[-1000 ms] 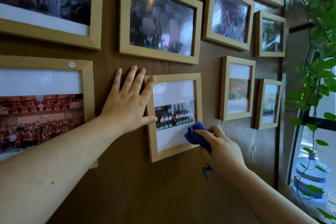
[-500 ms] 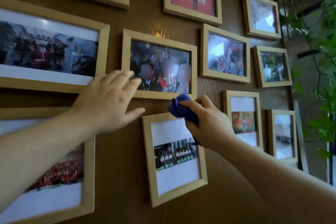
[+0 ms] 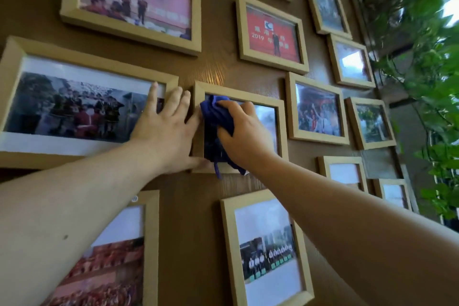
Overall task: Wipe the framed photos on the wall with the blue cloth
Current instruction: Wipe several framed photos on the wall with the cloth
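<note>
The right hand (image 3: 244, 135) is closed around a bunched blue cloth (image 3: 217, 113), pressing it against the glass of the centre frame (image 3: 279, 107); a dark tail of the cloth hangs down past the frame's bottom edge. The left hand (image 3: 166, 129) lies flat with its fingers spread apart, holding nothing: the palm bridges the gap of wall between frames, the thumb rests by the centre frame's lower left corner, and the fingertips reach onto the right end of the wide frame (image 3: 15, 57) beside it.

Each frame is a plain rectangle of pale, matte wood with a glossy pane, holding a printed photo; the centre one's picture is mostly hidden by hand and cloth. The wide frame holds a crowd scene on a white mat. Above hangs a red photo frame (image 3: 272, 32) marked 2019. Below sits a portrait frame (image 3: 227, 243) with a line-up of people. The wall (image 3: 193, 218) is brown with a woodgrain texture. Green trailing leaves (image 3: 422, 32) hang at the right.
</note>
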The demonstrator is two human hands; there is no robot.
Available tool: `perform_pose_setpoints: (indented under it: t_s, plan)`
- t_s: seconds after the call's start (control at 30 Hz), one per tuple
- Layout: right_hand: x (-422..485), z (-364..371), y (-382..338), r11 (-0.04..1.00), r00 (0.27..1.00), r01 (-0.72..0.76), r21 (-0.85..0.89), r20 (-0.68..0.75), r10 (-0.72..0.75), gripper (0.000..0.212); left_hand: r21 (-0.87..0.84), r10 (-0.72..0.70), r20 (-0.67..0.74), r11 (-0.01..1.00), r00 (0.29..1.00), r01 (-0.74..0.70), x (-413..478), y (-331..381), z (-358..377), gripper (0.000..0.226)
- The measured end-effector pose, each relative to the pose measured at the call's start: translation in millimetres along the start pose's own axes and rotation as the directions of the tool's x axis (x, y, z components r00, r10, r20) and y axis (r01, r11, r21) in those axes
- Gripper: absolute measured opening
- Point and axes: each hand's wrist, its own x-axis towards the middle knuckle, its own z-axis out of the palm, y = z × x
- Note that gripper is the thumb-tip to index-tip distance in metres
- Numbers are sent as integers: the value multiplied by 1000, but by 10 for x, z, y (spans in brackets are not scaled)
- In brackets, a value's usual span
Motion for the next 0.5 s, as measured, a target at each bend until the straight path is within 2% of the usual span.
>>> perform_pose_setpoints:
  t_s: [0.27,0.37,0.5]
  plan:
    - [158,105,235,948,999,11,-318,32,-1,55,-58,16,-28,998,999,-18,37,27,48,119]
    - [120,-47,539,921,994,-99,-376,-1,107,53,-82,33,-26,996,999,-35,50,19,59,122]
    - [135,-165,803,854,952,-297,-426,-66,298,50,-120,41,-22,992,999,-43,48,10,90,122]
